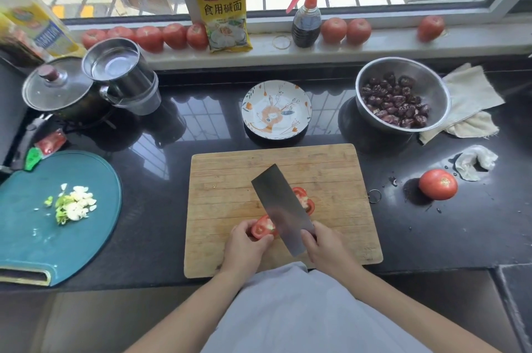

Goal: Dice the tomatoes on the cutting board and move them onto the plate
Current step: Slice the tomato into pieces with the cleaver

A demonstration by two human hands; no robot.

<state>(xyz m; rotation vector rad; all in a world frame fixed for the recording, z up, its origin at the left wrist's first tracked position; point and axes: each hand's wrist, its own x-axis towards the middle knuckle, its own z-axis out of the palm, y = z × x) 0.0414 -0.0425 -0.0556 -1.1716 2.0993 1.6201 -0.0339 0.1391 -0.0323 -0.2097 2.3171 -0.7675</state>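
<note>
— Where's the tomato now?

— Cut on the cutting board: one tomato piece pinched in the left hand, more tomato slices behind the cleaver. The right hand is wrapped round the handle, I think; it's mostly hidden.

— Tricky to hold?

— Probably soft, wet, slippery. Grip the skin side, fingertips tucked. The plate waits beyond the board.
</note>
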